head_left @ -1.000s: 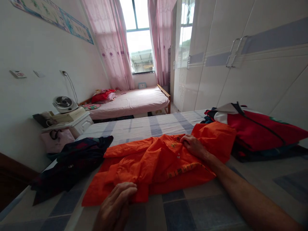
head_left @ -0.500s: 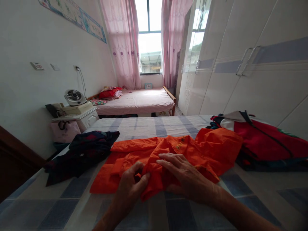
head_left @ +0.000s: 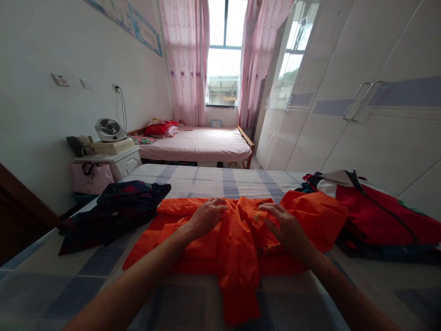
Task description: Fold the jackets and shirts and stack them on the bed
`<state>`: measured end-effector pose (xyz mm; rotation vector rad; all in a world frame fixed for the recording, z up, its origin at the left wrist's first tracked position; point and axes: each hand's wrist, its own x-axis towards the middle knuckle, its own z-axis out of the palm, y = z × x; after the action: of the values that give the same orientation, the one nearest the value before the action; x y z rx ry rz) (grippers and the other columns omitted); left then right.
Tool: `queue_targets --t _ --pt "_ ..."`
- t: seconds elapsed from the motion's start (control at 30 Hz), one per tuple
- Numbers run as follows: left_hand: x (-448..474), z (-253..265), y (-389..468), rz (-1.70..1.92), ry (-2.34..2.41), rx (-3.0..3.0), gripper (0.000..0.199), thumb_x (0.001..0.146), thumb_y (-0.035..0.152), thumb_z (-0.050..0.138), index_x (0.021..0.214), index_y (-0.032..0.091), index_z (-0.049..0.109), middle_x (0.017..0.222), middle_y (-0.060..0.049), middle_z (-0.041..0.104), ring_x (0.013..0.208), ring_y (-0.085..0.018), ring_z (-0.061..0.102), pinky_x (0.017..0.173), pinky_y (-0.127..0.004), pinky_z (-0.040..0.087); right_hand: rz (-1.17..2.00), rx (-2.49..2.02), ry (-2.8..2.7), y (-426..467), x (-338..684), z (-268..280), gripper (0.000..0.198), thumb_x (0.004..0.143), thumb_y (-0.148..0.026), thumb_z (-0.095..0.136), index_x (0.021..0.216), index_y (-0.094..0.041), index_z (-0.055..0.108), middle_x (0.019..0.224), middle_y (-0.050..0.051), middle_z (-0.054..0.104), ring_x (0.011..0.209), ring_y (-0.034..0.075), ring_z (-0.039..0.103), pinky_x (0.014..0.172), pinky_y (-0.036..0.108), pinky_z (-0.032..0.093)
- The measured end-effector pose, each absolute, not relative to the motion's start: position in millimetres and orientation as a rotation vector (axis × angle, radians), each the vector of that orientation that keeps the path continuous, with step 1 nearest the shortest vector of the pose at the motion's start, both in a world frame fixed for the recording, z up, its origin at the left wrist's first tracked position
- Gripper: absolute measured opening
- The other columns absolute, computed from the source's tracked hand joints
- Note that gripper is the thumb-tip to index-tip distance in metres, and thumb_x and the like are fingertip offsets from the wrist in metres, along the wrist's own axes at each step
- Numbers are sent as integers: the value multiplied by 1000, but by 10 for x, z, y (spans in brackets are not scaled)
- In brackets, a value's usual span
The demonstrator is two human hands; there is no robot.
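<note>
An orange jacket [head_left: 203, 239] with small dark-and-yellow lettering lies partly folded on the bed in front of me. One orange sleeve [head_left: 239, 271] runs down its middle toward me, the cuff end over the checked sheet. My left hand [head_left: 208, 216] rests on the jacket near its far edge, fingers stretched to the right, thumb hidden. Over the right part, beside the lettering, my right hand [head_left: 284, 227] has its fingers and thumb apart, the fingertips at the cloth. The jacket's right end is bunched up beside the red clothing.
A dark garment [head_left: 117, 211] lies to the left, and a pile with a red jacket [head_left: 382, 207] to the right. Beyond the checked bed sheet [head_left: 196, 179] are a white cabinet [head_left: 126, 161] with a fan [head_left: 110, 129], another bed [head_left: 203, 142] and wardrobe doors [head_left: 379, 133].
The orange sleeve now hangs straight toward me, where it was bunched under my hands. Both hands have moved away from me to the jacket's upper part and farther apart. The view has shifted slightly.
</note>
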<state>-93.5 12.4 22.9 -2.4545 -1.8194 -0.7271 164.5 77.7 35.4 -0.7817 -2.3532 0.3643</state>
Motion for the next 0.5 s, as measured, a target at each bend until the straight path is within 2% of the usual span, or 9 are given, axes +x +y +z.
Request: queue_targets --t 0.07,0.13,0.27,0.5 --pt "-922 205 258 -639 -1798 -2494 22 86 15 48 99 20 65 116 -7 60 108 -20 53 98 -34 40 396 -825 -2494 960 1591 263 26 85 -25 53 109 -22 59 115 7 61 105 21 57 90 36 45" --pt "-883 177 352 -544 -1807 -2497 21 86 15 47 94 20 65 105 -6 62 100 -19 56 94 -32 43 433 -861 -2620 1055 1507 174 19 81 -21 56 99 -20 63 103 6 64 95 19 60 83 32 47" --pt "-841 124 468 -381 -1868 -2455 20 84 10 45 82 18 63 92 -6 62 89 -18 59 83 -29 46 341 -924 -2695 1075 1378 91 10 78 -14 52 79 -19 61 87 3 63 80 15 58 72 27 44" --pt "-968 204 350 -352 -1947 -2328 20 82 8 43 85 19 60 94 -6 61 91 -20 58 80 -29 44 225 -1045 -2492 1117 1718 131 8 79 -20 48 81 -21 56 86 2 62 75 16 57 70 29 40"
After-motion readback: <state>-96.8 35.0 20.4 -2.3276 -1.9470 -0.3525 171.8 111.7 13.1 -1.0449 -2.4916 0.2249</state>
